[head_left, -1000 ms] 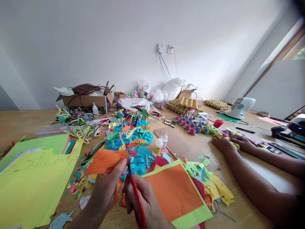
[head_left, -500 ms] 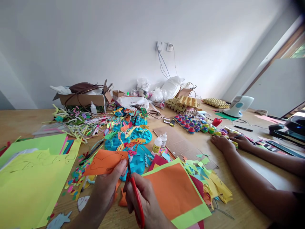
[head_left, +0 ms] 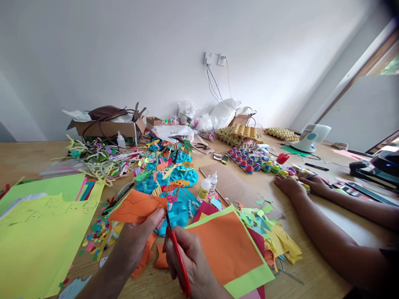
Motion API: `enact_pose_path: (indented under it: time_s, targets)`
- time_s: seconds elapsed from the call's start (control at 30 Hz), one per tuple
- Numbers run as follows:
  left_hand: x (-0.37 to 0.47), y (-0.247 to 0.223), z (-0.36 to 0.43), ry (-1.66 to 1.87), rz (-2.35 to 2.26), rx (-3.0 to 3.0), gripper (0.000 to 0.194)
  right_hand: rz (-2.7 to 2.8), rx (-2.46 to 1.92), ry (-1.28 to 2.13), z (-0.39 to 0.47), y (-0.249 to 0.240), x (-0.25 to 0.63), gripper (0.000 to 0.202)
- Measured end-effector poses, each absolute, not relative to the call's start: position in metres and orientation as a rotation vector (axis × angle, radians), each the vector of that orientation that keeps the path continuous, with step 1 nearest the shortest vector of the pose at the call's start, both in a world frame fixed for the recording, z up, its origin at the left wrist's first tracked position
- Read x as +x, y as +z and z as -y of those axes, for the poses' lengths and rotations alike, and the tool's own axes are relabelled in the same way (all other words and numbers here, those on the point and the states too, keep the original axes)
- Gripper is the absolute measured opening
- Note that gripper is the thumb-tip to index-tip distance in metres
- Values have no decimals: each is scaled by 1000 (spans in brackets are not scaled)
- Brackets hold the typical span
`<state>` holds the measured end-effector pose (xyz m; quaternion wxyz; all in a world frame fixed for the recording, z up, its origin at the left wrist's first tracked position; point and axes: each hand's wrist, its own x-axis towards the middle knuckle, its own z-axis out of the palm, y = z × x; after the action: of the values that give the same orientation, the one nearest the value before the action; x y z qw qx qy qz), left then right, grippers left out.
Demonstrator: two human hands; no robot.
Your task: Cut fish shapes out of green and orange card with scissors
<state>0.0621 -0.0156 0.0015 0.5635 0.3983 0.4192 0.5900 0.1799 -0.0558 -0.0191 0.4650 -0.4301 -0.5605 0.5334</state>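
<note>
A piece of orange paper (head_left: 134,206) with a drawn outline on it is pinched in my left hand (head_left: 140,238). My right hand (head_left: 190,257) grips red-handled scissors (head_left: 179,259), their blades at the right edge of that paper. Under and beside my hands lie orange paper scraps (head_left: 145,257). To the right rests a larger orange sheet (head_left: 229,249) on top of a light green one. Just beyond my left hand is a blue painted base (head_left: 177,207) covered with decorated paper fish.
Yellow paper (head_left: 40,249) with drawings lies left. Glue bottles (head_left: 205,188) stand on cardboard (head_left: 232,182). Coloured scraps (head_left: 277,236) are piled right. Another person's hands (head_left: 289,187) work by a painted egg carton (head_left: 249,161). Pipe cleaners (head_left: 102,160) and a box (head_left: 109,129) sit at back left.
My left hand and the orange paper have shifted slightly left and down, showing more orange scrap below. The scissors stay at the paper's right edge. The view has shifted slightly.
</note>
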Motion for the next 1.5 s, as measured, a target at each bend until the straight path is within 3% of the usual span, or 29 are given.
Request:
enact_pose_path:
  time_s: [0.87, 1.5]
  targets:
    - [62, 3, 18, 1338, -990, 1016, 20, 1405, -1055, 1253, 56, -24, 183, 44]
    - [54, 7, 13, 1208, -977, 1101, 22, 1474, -1056, 1223, 56, -28, 187, 48]
